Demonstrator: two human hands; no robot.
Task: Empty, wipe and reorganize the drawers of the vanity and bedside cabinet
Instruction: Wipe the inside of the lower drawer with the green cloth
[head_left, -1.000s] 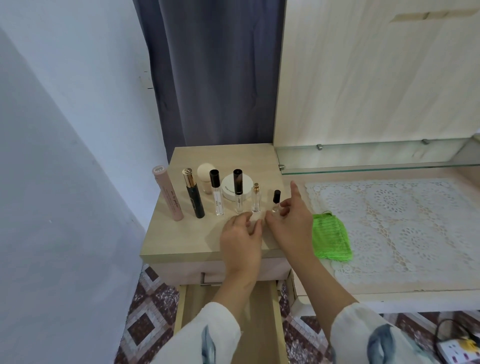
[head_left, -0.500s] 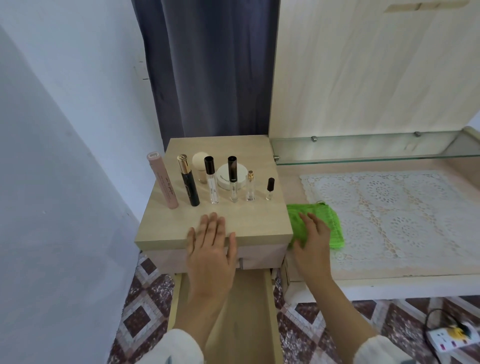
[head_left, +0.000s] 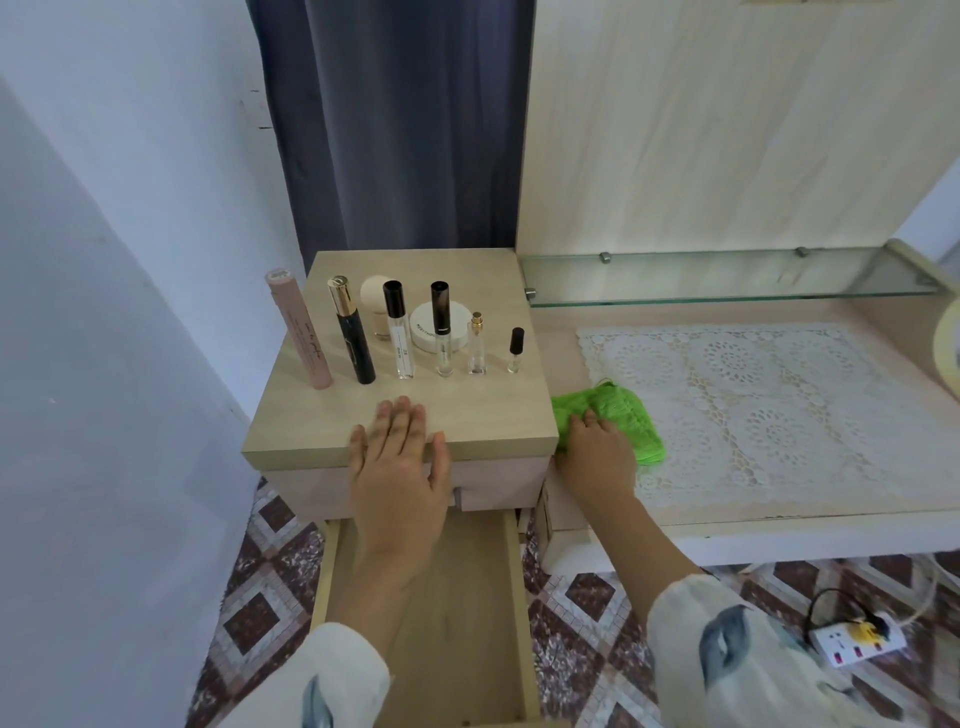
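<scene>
My two forearms reach forward out of pale sleeves. The left one runs over the open drawer, whose bare wooden floor shows between its side rails, pulled out toward me below the cabinet.

My left hand lies palm down, fingers straight and slightly spread, thumb out to the right. The fingertips rest on the front strip of the cabinet top, and the palm hangs past its front edge, above the drawer.

My right hand lies flat on the near left part of the green cloth, fingers close together and on top of it, not wrapped round it. The cloth sits on the vanity, just beside the cabinet's right edge, and overlaps the near left corner of the lace mat.

Bare cabinet top stretches between my left fingertips and a row of bottles, six standing upright, tallest at the left and smallest at the right. Behind the row are a white jar and a pale puff.

The mat covers most of the vanity to the right. A glass shelf runs along the back, above it. A dark curtain hangs behind the cabinet, and a wall stands close to its left. A power strip lies on the tiled floor at the lower right.
</scene>
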